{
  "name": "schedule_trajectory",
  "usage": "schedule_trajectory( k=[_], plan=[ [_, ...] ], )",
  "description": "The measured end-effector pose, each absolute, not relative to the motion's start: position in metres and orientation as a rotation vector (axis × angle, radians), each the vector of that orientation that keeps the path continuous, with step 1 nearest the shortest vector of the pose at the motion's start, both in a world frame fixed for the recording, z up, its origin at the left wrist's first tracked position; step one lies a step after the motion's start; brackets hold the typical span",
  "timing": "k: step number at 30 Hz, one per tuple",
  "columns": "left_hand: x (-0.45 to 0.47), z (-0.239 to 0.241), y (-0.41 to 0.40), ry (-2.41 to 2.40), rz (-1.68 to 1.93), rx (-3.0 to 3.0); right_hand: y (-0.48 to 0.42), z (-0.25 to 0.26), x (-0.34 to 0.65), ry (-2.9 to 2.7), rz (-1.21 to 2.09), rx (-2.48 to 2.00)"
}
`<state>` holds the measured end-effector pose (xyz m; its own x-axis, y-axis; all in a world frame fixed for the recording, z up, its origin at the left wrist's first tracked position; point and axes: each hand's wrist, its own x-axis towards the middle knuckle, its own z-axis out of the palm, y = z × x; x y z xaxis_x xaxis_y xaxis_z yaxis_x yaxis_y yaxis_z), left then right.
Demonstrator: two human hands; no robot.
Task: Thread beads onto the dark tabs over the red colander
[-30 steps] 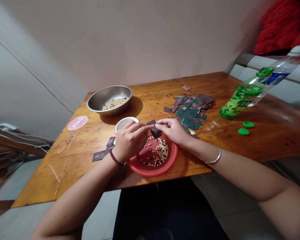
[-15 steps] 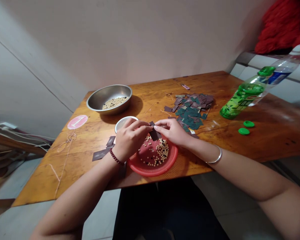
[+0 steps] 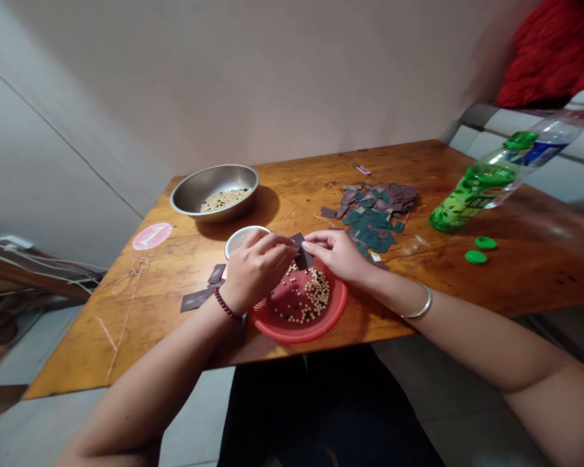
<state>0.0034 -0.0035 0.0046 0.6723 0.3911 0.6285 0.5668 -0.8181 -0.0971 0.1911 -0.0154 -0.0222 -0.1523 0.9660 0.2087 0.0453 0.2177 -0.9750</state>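
Your wooden tabletop (image 3: pixel 467 285) carries a steel bowl (image 3: pixel 189 193), white bowl (image 3: pixel 230 244) and red basket (image 3: pixel 296 336). To your right lie scraps (image 3: pixel 372 224) and two green caps (image 3: pixel 485 242).

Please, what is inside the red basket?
Small pale and dark balls lie inside the red basket. The left hand and dark sheet cover part of it; what lies behind them cannot be seen.

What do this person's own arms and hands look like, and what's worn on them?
The left hand has a dark red beaded bracelet at its wrist; the right hand has a smooth silver bangle. No gloves or sleeves show.
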Motion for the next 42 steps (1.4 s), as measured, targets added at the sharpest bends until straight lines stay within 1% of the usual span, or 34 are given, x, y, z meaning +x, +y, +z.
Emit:
schedule_trajectory(
  k=[14, 25, 30, 39, 42],
  plan=[
    [0.0018, 0.0021, -0.0018, -0.780, -0.817, -2.690, -0.0181, -0.0247, 0.1918, -1.558, 0.981, -1.080],
    [0.0034, -0.0020, -0.0043, -0.942, -1.063, -2.599, -0.0178, -0.0275, 0.1912, -1.600, 0.933, -1.142],
    [0.0037, -0.0011, -0.0051, -0.962, -0.943, -2.702, -0.0184, -0.0283, 0.1904, -1.595, 0.967, -1.114],
    [0.0049, -0.0017, -0.0049, -1.040, -0.979, -2.743, -0.0177, -0.0288, 0.1907, -1.591, 1.005, -1.119],
    [0.0049, -0.0010, -0.0051, -1.063, -1.014, -2.662, -0.0175, -0.0290, 0.1904, -1.569, 1.005, -1.140]
  ],
)
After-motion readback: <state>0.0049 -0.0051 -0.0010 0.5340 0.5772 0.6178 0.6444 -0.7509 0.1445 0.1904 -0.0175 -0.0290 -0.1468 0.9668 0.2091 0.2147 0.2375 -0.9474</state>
